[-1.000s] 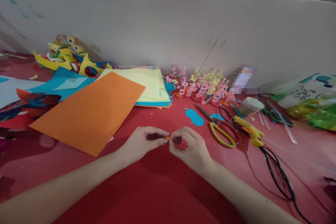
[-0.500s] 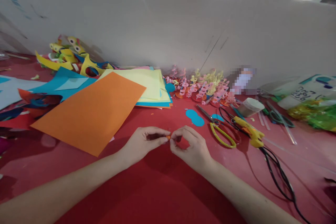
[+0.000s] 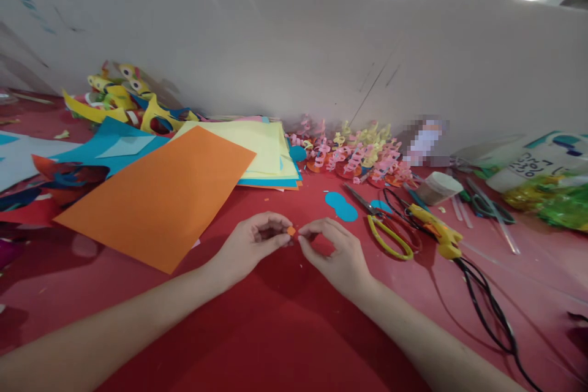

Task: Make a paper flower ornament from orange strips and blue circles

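Note:
Between thumb and fingertips, my left hand (image 3: 248,248) pinches a tiny orange piece of paper (image 3: 291,231). My right hand (image 3: 342,257) is just to its right, thumb and forefinger drawn together in a pinch; anything between those tips is too small to make out. Both hands are over the red tabletop (image 3: 275,337). A large orange sheet (image 3: 165,202) lies left of my left hand. Beyond my right hand are blue paper circles (image 3: 342,205) and scissors (image 3: 390,236) with yellow handles.
A yellow glue gun (image 3: 436,229) with a black cord lies at the right, near a white cup (image 3: 438,188). Pink and yellow paper curls on round bases (image 3: 353,156) line the wall. Coloured sheets (image 3: 239,135) are stacked at the back left, beside yellow figures (image 3: 117,95).
My fingertips have moved slightly apart, so the orange piece shows more plainly in my left hand. A small pale scrap now shows on the table below them.

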`<state>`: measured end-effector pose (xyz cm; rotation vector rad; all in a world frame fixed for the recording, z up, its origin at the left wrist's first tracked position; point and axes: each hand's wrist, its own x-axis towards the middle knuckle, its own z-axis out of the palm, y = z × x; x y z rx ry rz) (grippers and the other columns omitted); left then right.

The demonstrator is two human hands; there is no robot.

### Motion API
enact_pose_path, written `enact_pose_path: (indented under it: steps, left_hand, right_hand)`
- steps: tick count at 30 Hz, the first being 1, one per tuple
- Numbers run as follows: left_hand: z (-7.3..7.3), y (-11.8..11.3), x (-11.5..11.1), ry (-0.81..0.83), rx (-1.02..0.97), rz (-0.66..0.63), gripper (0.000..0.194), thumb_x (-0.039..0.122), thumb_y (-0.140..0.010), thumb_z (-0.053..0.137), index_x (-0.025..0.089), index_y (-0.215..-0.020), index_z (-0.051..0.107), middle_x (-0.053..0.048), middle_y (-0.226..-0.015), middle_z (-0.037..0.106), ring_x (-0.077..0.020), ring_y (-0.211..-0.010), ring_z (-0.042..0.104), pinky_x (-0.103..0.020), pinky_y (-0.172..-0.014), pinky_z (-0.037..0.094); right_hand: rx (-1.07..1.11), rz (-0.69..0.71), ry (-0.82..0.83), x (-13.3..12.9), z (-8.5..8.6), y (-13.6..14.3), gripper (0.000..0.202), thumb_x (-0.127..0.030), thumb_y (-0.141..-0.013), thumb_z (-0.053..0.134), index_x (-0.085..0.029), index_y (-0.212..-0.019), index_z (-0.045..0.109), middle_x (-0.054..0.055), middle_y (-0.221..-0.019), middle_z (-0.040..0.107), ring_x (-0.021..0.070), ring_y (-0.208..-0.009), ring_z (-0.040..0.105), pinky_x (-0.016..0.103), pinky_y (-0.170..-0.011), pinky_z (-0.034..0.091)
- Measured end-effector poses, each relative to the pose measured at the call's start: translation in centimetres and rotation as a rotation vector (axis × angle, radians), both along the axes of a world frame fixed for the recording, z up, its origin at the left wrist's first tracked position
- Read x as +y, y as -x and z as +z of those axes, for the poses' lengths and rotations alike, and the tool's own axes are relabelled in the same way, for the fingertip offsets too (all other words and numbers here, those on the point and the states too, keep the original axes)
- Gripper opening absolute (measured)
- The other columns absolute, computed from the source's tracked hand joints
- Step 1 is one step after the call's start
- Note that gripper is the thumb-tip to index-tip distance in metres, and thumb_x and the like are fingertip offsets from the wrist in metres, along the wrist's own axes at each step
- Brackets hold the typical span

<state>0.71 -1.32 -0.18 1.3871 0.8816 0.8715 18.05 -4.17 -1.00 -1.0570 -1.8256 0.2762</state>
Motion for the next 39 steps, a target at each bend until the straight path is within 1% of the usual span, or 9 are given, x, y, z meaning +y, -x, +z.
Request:
enact_pose_path:
  steps: [3,8,12,17,24,29,32,36,39]
  left_hand:
    - [-0.07,0.04,0.07,0.031,-0.006,-0.019,0.016,0.023,-0.073,0.064,0.018,-0.088,0.062,-0.002,-0.087,0.068,-0.0151,-0.080,0.063,-0.033,-0.079,0.049]
    - [-0.32,0.06,0.12,0.021,0.000,-0.051,0.016,0.023,-0.073,0.064,0.019,-0.089,0.064,-0.003,-0.089,0.068,-0.0162,-0.085,0.063,-0.033,-0.081,0.050]
    - [-0.21,0.07,0.13,0.018,-0.004,-0.057,0.015,0.022,-0.072,0.064,0.018,-0.087,0.065,-0.002,-0.088,0.069,-0.0157,-0.084,0.063,-0.032,-0.081,0.050]
    - [-0.04,0.09,-0.01,0.011,0.031,-0.047,0.016,0.022,-0.070,0.066,0.018,-0.085,0.066,-0.002,-0.085,0.070,-0.0164,-0.081,0.065,-0.032,-0.078,0.052]
    - [-0.56,0.09,-0.05,-0.011,0.068,-0.074,0.013,0.022,-0.069,0.067,0.017,-0.082,0.067,-0.003,-0.082,0.071,-0.0173,-0.080,0.065,-0.031,-0.076,0.052]
    - [-0.44,0.14,0.16,-0.010,0.039,-0.057,0.015,0.022,-0.069,0.067,0.017,-0.084,0.067,-0.003,-0.084,0.070,-0.0165,-0.081,0.064,-0.031,-0.078,0.051]
    - [-0.43,0.19,0.20,0.008,0.014,-0.066,0.015,0.022,-0.070,0.067,0.018,-0.084,0.067,-0.002,-0.084,0.069,-0.0158,-0.082,0.064,-0.030,-0.078,0.051]
    - [-0.66,0.16,0.03,0.010,0.032,-0.072,0.014,0.022,-0.069,0.068,0.018,-0.082,0.067,-0.002,-0.084,0.069,-0.0158,-0.081,0.063,-0.030,-0.079,0.050]
    - [-0.75,-0.01,-0.26,0.052,0.006,-0.100,0.019,0.023,-0.068,0.069,0.018,-0.085,0.065,-0.003,-0.085,0.068,-0.0158,-0.082,0.062,-0.030,-0.079,0.049]
  right_hand:
    - [0.014,-0.025,-0.007,0.16,0.07,-0.19,0.011,-0.013,-0.078,0.052,-0.021,-0.079,0.058,0.001,-0.070,0.062,0.0133,-0.065,0.058,0.027,-0.064,0.050]
    - [-0.016,0.029,-0.013,0.21,0.10,-0.22,0.010,-0.013,-0.079,0.053,-0.021,-0.080,0.058,0.002,-0.072,0.063,0.0136,-0.066,0.058,0.026,-0.064,0.050]
    - [-0.040,0.030,-0.026,0.16,0.03,-0.20,0.010,-0.012,-0.079,0.052,-0.021,-0.080,0.058,0.002,-0.071,0.062,0.0133,-0.066,0.058,0.026,-0.064,0.050]
    - [-0.100,0.026,-0.076,0.01,0.04,-0.17,0.011,-0.011,-0.077,0.051,-0.021,-0.077,0.056,0.001,-0.068,0.061,0.0128,-0.063,0.057,0.025,-0.061,0.049]
    - [-0.138,0.028,-0.093,-0.08,0.08,0.03,0.012,-0.009,-0.073,0.050,-0.021,-0.071,0.052,-0.001,-0.061,0.056,0.0123,-0.058,0.053,0.023,-0.055,0.047]
    - [-0.057,0.042,-0.030,0.22,-0.21,-0.10,0.012,-0.009,-0.075,0.051,-0.021,-0.076,0.053,0.001,-0.068,0.058,0.0123,-0.064,0.055,0.024,-0.062,0.049]
    - [-0.053,0.049,-0.022,0.28,-0.28,-0.16,0.012,-0.009,-0.075,0.052,-0.020,-0.078,0.053,0.001,-0.070,0.059,0.0124,-0.065,0.056,0.024,-0.063,0.049]
    - [-0.122,0.050,-0.072,0.13,-0.07,-0.12,0.013,-0.008,-0.073,0.051,-0.021,-0.074,0.052,0.000,-0.065,0.057,0.0123,-0.060,0.054,0.023,-0.058,0.047]
    - [-0.159,0.042,-0.128,-0.01,0.08,-0.05,0.014,-0.007,-0.070,0.050,-0.021,-0.071,0.050,-0.001,-0.061,0.055,0.0118,-0.056,0.051,0.022,-0.054,0.045]
